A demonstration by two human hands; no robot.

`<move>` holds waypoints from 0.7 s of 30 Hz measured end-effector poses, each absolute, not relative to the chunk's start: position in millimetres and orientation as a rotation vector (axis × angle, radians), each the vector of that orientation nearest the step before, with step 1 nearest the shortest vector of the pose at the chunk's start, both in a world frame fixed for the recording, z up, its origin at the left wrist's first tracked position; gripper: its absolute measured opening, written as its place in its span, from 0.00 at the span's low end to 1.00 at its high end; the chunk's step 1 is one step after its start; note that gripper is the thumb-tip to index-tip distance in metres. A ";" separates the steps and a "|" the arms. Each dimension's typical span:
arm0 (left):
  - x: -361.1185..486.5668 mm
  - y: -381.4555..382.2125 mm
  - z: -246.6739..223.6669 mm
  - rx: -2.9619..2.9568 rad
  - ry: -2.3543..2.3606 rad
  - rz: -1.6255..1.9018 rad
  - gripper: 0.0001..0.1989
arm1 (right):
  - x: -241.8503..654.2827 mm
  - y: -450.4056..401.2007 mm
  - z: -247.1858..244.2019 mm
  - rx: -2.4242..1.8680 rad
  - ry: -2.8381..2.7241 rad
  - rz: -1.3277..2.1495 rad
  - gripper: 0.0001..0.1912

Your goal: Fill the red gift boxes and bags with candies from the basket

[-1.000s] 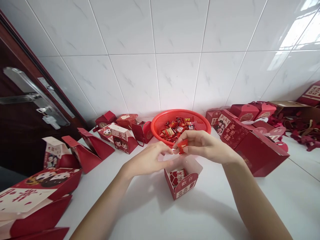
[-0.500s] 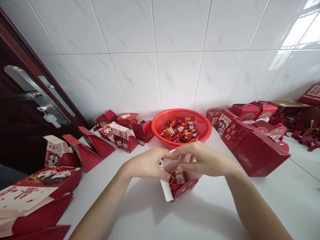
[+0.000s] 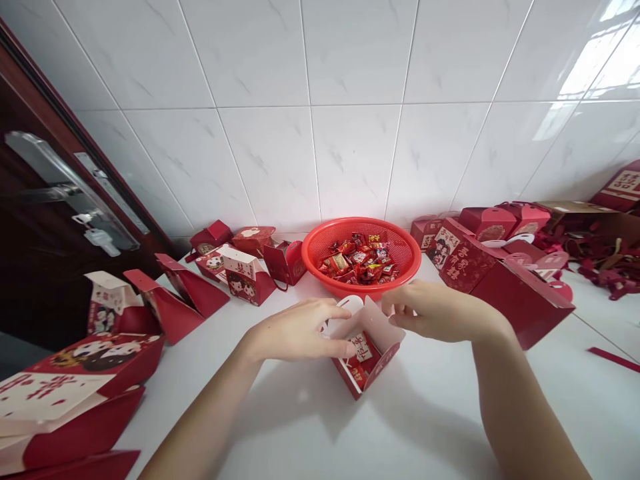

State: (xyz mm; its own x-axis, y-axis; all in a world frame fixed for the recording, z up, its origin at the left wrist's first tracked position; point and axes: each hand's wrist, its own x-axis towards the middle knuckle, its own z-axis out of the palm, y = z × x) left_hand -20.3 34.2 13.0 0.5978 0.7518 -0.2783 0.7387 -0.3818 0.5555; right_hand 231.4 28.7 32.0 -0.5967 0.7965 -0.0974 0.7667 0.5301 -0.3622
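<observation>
An opened red gift box (image 3: 384, 363) with a white inside stands on the white table, its flaps raised and red-wrapped candies (image 3: 363, 357) lying in it. My left hand (image 3: 303, 330) is at the box's left side, thumb and fingers apart around its edge. At the right rear flap is my right hand (image 3: 425, 310), fingers curled in; whether they pinch the flap's edge is hidden. Just behind the box, a red plastic basket (image 3: 313, 267) holds many wrapped candies (image 3: 360, 260).
Several folded red boxes (image 3: 250, 277) line the left and back. Larger red boxes (image 3: 520, 300) stand at the right, beside a cardboard box (image 3: 570, 208) and red ribbons (image 3: 610, 267). A red strip (image 3: 615, 360) lies at the far right. Behind is a tiled wall.
My right hand has moved right, from over the box to its right flap. The box has turned slightly and its inside shows more. The red strip has come into view.
</observation>
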 end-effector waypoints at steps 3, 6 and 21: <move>-23.5 37.2 15.0 2.170 1.096 -0.068 0.44 | 219.8 27.1 32.0 -1.351 -2.739 0.735 0.07; -25.2 39.2 16.5 2.190 1.013 -0.085 0.44 | 212.0 28.6 29.9 -1.370 -2.746 0.769 0.04; -4.7 32.8 4.2 2.215 1.212 0.125 0.19 | 204.7 33.8 18.2 -1.275 -2.929 0.931 0.21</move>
